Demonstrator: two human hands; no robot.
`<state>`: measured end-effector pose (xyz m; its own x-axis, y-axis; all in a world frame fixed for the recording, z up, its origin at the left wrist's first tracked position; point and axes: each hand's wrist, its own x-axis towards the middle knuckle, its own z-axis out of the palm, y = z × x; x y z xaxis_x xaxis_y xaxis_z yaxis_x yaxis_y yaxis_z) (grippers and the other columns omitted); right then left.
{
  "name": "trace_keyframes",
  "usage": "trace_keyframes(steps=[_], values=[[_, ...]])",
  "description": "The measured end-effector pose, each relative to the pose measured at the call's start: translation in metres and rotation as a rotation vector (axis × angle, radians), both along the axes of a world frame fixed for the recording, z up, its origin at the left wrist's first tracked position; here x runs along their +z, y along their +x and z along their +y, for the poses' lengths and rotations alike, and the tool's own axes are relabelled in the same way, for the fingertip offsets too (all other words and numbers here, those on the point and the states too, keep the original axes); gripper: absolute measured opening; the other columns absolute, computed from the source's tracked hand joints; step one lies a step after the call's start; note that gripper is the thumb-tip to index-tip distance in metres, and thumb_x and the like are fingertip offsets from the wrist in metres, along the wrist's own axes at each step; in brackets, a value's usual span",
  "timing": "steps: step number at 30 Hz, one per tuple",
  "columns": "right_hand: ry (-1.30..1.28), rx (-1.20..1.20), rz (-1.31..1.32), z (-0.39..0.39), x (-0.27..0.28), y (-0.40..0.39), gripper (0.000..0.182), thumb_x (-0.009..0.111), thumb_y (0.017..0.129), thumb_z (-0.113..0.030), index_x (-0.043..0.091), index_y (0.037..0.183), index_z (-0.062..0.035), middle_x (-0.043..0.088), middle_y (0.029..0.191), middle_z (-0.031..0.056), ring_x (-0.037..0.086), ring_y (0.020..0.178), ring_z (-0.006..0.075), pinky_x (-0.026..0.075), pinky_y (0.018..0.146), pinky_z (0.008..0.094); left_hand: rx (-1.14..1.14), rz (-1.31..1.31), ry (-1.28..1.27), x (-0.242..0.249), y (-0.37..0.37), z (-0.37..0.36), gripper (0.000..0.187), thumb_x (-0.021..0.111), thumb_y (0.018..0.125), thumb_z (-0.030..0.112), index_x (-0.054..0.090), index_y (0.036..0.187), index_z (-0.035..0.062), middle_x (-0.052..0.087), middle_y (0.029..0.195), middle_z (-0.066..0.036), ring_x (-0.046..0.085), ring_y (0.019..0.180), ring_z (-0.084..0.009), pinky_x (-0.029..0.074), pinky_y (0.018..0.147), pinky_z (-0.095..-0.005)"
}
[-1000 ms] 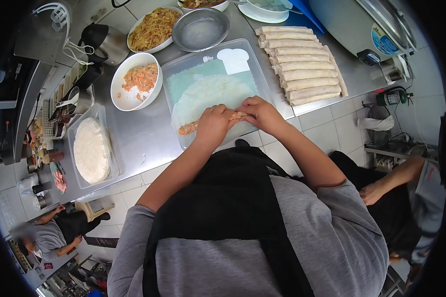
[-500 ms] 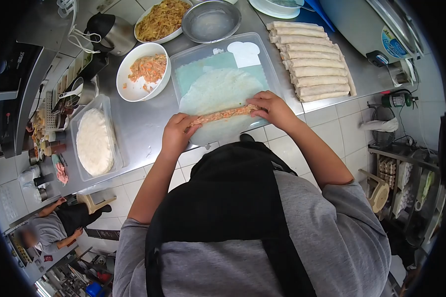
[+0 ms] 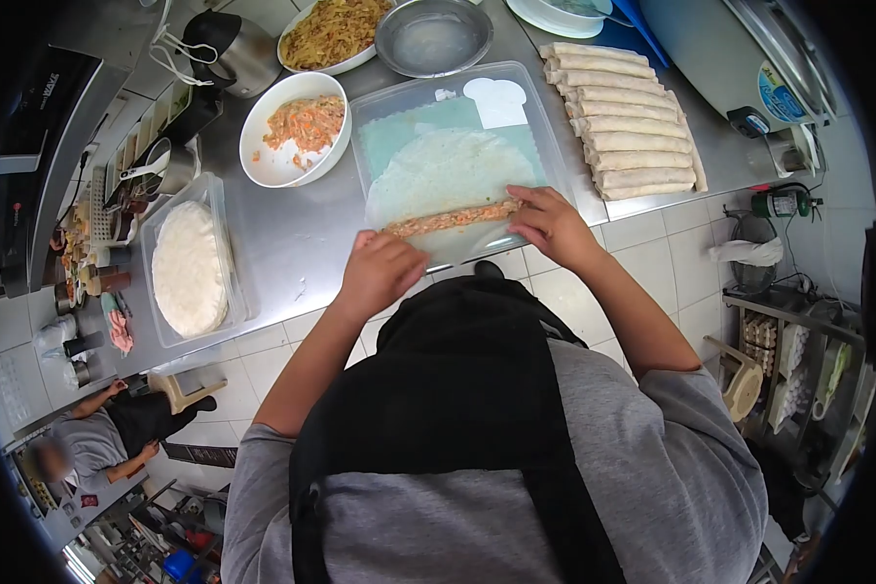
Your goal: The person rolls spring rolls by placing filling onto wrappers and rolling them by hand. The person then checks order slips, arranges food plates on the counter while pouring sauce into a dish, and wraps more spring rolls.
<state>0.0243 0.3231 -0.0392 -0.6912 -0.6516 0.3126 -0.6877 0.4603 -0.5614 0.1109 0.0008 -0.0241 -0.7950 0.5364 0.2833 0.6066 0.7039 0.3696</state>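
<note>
A round, thin spring roll wrapper [image 3: 448,173] lies on the lid of a clear plastic container [image 3: 363,127]. A log of orange, minced-looking filling [image 3: 448,220] runs across its near part. My left hand [image 3: 384,269] is at the wrapper's near left edge, closed on it with the fingers bent down; the fingertips are partly hidden. At the filling's right end, my right hand [image 3: 549,226] has its index finger on the far side and its thumb on the near side, closed on the wrapper's near right edge.
Rolled spring rolls [image 3: 638,136] are stacked on the right. Left of the lid stand a white bowl of filling [image 3: 253,156] and a tub of stacked wrappers [image 3: 190,273]. Behind are a metal bowl [image 3: 433,39] and a dish of browned shreds [image 3: 336,34]. A co-worker [image 3: 117,433] is at far left.
My left hand has left the filling's left end and come down to the wrapper's near edge. My right hand stays at the right end. The view has shifted slightly.
</note>
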Motion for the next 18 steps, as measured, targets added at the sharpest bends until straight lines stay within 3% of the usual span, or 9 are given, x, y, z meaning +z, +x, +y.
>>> trace_keyframes(steps=[1,3,4,6,9,12,15,18], values=[[0.001,-0.002,0.0,-0.002,0.0,-0.002,0.035,0.076,0.082,-0.019,0.065,0.112,-0.0067,0.064,0.126,0.013,0.061,0.105,0.0327,0.05,0.091,0.0407,0.106,0.008,0.06,0.003,-0.006,0.001,0.015,0.077,0.079,0.015,0.071,0.093,0.0151,0.068,0.089,0.001,0.062,0.087,-0.02,0.041,0.081,-0.0365],[-0.07,-0.112,-0.108,-0.01,0.001,-0.007,0.018,0.069,0.087,-0.013,0.064,0.103,-0.0047,0.066,0.114,0.013,0.063,0.094,0.0324,0.051,0.084,0.0411,0.297,-0.014,0.115,0.003,-0.023,0.0,0.007,0.071,0.084,0.016,0.07,0.09,0.0126,0.069,0.083,-0.001,0.063,0.083,-0.0213,0.04,0.081,-0.0377],[-0.07,-0.112,-0.108,-0.015,0.003,-0.009,0.018,0.069,0.087,-0.013,0.064,0.103,-0.0047,0.066,0.114,0.013,0.063,0.094,0.0324,0.051,0.084,0.0411,0.298,-0.013,0.116,0.006,-0.033,0.001,0.007,0.071,0.084,0.016,0.07,0.09,0.0126,0.069,0.083,-0.001,0.063,0.083,-0.0213,0.04,0.081,-0.0377],[0.055,-0.288,-0.229,-0.024,0.011,-0.013,0.012,0.066,0.09,-0.013,0.062,0.096,-0.0039,0.067,0.096,0.0124,0.064,0.083,0.0331,0.051,0.076,0.0426,0.426,-0.077,0.06,0.015,-0.053,0.005,0.006,0.068,0.085,0.015,0.07,0.091,0.0118,0.069,0.09,-0.002,0.063,0.085,-0.0222,0.04,0.082,-0.0376],[-0.05,-0.326,-0.132,-0.032,0.008,-0.02,0.012,0.066,0.089,-0.013,0.059,0.093,-0.004,0.064,0.086,0.0121,0.063,0.079,0.033,0.05,0.071,0.0437,0.458,0.002,-0.076,0.01,-0.066,0.01,0.01,0.066,0.085,0.011,0.071,0.094,0.0113,0.068,0.101,-0.004,0.062,0.09,-0.0224,0.042,0.082,-0.039],[-0.002,-0.312,-0.105,-0.034,0.006,-0.024,0.013,0.066,0.089,-0.014,0.059,0.096,-0.005,0.064,0.088,0.012,0.064,0.08,0.0336,0.051,0.073,0.0442,0.34,0.203,0.002,-0.001,-0.063,0.018,0.017,0.066,0.085,0.009,0.071,0.102,0.0109,0.066,0.108,-0.006,0.061,0.097,-0.0251,0.045,0.085,-0.0418],[0.219,-0.271,-0.021,-0.035,0.017,-0.033,0.012,0.066,0.088,-0.013,0.062,0.096,-0.0056,0.063,0.091,0.0121,0.064,0.081,0.034,0.051,0.074,0.0443,0.158,0.069,0.102,-0.013,-0.055,0.04,0.026,0.068,0.084,0.014,0.068,0.11,0.0076,0.064,0.109,-0.008,0.06,0.103,-0.0265,0.047,0.089,-0.041],[0.178,-0.221,0.072,-0.047,0.017,-0.058,0.012,0.064,0.088,-0.015,0.065,0.097,-0.0067,0.065,0.093,0.012,0.064,0.085,0.0341,0.051,0.077,0.0441,0.21,0.015,0.118,-0.008,-0.055,0.062,0.034,0.072,0.082,0.017,0.066,0.114,0.008,0.063,0.11,-0.008,0.059,0.104,-0.0276,0.048,0.089,-0.0405]])
